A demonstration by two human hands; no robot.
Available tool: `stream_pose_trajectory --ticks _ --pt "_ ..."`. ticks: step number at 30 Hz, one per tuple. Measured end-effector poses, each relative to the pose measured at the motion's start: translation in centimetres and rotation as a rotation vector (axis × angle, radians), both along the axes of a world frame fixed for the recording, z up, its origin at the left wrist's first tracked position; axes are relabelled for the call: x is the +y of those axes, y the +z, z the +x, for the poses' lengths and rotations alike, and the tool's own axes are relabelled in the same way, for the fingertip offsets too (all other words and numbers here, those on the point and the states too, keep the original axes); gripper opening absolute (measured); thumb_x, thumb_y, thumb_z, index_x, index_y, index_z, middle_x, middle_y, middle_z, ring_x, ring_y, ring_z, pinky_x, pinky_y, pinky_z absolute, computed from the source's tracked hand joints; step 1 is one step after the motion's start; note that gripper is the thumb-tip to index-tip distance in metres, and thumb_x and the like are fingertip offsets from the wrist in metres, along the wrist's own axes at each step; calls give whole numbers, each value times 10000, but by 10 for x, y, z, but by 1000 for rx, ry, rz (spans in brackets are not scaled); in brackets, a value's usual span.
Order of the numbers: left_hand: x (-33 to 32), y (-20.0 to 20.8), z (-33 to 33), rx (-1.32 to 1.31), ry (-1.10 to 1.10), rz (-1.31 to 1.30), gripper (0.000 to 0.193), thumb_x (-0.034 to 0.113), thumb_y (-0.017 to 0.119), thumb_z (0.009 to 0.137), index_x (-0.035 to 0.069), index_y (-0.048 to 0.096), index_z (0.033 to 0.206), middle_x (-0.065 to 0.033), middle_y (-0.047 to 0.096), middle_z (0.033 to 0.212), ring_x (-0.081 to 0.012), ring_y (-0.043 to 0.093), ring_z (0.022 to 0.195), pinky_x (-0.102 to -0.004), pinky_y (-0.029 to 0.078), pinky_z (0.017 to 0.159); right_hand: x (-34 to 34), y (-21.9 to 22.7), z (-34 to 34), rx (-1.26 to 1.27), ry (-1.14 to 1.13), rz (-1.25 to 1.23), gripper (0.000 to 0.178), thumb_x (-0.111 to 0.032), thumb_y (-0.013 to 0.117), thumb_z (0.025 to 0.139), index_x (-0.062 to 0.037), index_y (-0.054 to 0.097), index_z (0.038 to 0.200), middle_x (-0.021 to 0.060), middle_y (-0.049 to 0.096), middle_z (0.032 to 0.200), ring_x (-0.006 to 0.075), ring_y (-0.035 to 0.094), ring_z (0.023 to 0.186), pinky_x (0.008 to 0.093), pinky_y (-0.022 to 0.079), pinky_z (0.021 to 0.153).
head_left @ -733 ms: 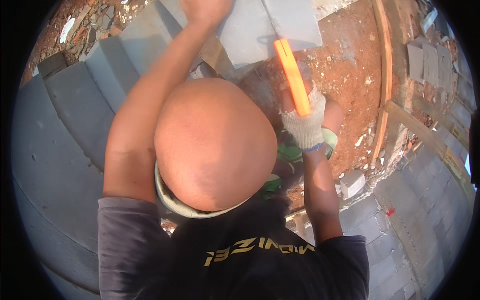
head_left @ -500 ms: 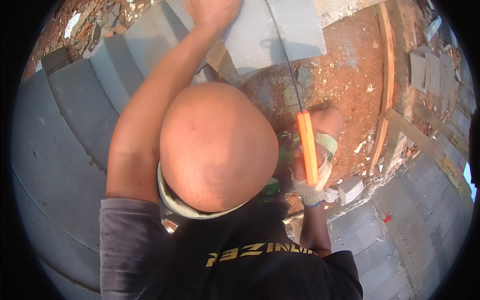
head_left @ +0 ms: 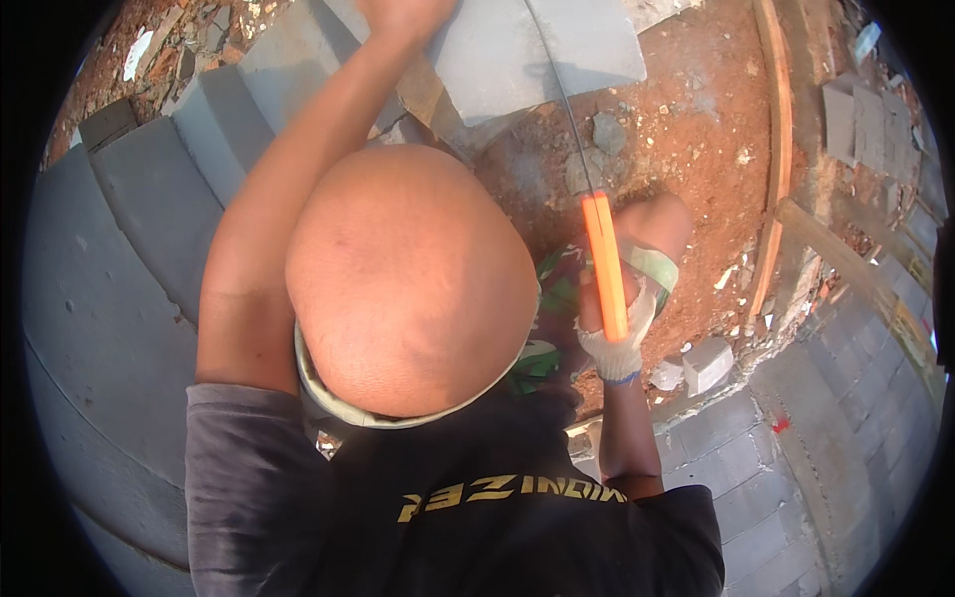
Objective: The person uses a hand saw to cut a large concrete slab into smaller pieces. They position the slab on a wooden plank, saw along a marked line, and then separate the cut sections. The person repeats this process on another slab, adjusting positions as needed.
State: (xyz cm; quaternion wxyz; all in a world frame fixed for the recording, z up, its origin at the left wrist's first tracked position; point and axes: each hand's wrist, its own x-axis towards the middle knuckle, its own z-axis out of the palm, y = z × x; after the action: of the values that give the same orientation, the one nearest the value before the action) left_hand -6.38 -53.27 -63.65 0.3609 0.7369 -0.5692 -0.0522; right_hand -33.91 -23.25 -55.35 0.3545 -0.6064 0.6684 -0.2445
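Note:
My right hand (head_left: 619,350), in a pale knitted glove, is wrapped around the orange handle (head_left: 605,269) of a hand saw. Its thin dark blade (head_left: 562,85), seen nearly edge-on, runs away from me over a pale grey block (head_left: 497,65) and leaves the picture at the top. Beside the blade, a shadow falls on the block. My left arm reaches forward, and my bare left hand (head_left: 406,14) is at the block's left side. The top edge cuts off its fingers, so their pose is hidden.
Several grey blocks (head_left: 149,189) stand in a row on the left. Reddish soil (head_left: 711,179) with stones lies beyond my right knee. A long timber strip (head_left: 776,129) and a slanting wooden beam (head_left: 846,269) are at the right, near grey block paving (head_left: 756,497). Rubble (head_left: 194,45) lies far left.
The view has shifted a little, so the block, my left hand and the saw appear slightly higher. My right hand still grips the saw; any saw stroke is too small to make out.

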Motion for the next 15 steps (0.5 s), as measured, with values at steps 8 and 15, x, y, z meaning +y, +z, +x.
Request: stream_pose_trajectory --ticks 8,15 --pt "-4 -1 7 -5 -57 -29 592 319 615 953 -2 501 1436 -239 400 1555 -417 299 1482 -487 248 1237 -28 -2 22 58 9 -109 92 -110 726 847 -52 656 860 129 628 702 341 632 600 422 512 580" --pt "-13 -13 5 -81 -83 -42 595 319 600 967 -11 490 1449 -229 389 1571 -413 312 1479 -492 235 1237 -56 -11 18 -21 80 -105 127 -85 701 902 1 718 994 150 706 788 295 700 707 365 533 644"
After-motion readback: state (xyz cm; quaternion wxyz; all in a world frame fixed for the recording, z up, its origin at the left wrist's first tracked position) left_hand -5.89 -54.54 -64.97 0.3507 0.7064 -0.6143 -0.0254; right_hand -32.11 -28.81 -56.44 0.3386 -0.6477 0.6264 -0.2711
